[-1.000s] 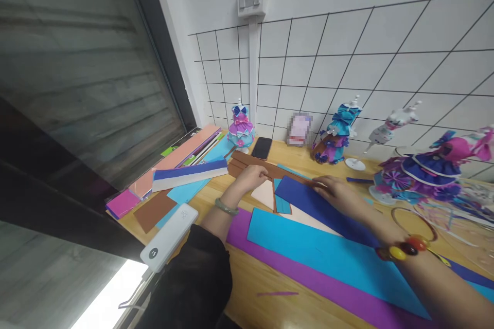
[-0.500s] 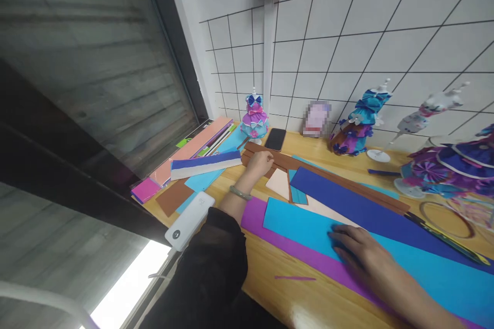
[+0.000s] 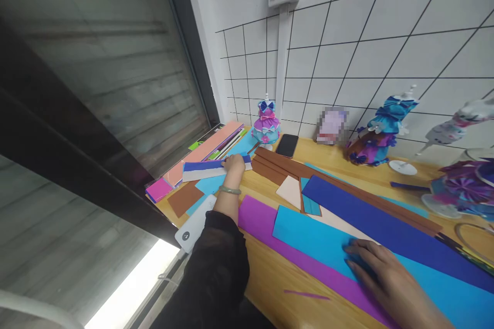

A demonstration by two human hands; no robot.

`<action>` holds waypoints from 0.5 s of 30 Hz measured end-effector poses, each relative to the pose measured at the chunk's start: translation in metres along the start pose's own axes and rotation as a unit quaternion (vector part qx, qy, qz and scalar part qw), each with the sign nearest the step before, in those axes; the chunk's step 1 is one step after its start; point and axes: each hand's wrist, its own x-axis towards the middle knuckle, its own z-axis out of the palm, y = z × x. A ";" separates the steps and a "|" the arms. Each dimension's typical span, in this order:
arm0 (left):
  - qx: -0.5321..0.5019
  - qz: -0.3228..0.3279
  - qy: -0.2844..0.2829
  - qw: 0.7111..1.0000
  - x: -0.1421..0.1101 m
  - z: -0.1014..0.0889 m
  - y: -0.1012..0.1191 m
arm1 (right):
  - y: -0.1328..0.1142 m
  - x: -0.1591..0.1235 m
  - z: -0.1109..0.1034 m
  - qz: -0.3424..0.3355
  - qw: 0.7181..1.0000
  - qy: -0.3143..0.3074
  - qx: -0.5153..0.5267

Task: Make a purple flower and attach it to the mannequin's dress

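My left hand [image 3: 234,164], with a bracelet on its wrist, is at the right part of a blue-and-white paper strip [image 3: 203,169]. Its fingers are bent down over the strip's upper edge and look closed on it; the fingertips are partly hidden. My right hand [image 3: 380,267] rests on a long light-blue paper sheet [image 3: 309,234], fingers loosely bent and a little apart, holding nothing. Beneath that sheet lies a purple sheet [image 3: 254,216]. A dark-blue sheet [image 3: 339,205] lies just beyond.
Brown strips [image 3: 270,167] and a pale trapezoid piece [image 3: 289,191] lie mid-table. A white power bank [image 3: 195,226] is by my left forearm. Along the wall stand a small dress form [image 3: 266,126], a phone [image 3: 287,145] and another dressed form [image 3: 382,128]. Scissors [image 3: 466,254] lie at right.
My left hand has moved left from the brown strips to the blue-and-white strip. My right hand stays on the light-blue sheet. The view has turned slightly left.
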 end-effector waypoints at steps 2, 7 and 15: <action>-0.002 -0.002 -0.001 1.000 0.002 0.001 0.000 | 0.001 -0.001 0.001 0.000 1.000 0.004 -0.002; -0.009 0.041 0.020 0.999 -0.007 0.000 0.009 | 0.002 -0.001 0.000 -0.014 1.000 0.016 0.003; -0.033 0.173 0.012 0.984 -0.026 -0.007 0.028 | 0.000 -0.003 -0.003 -0.011 1.000 0.001 -0.007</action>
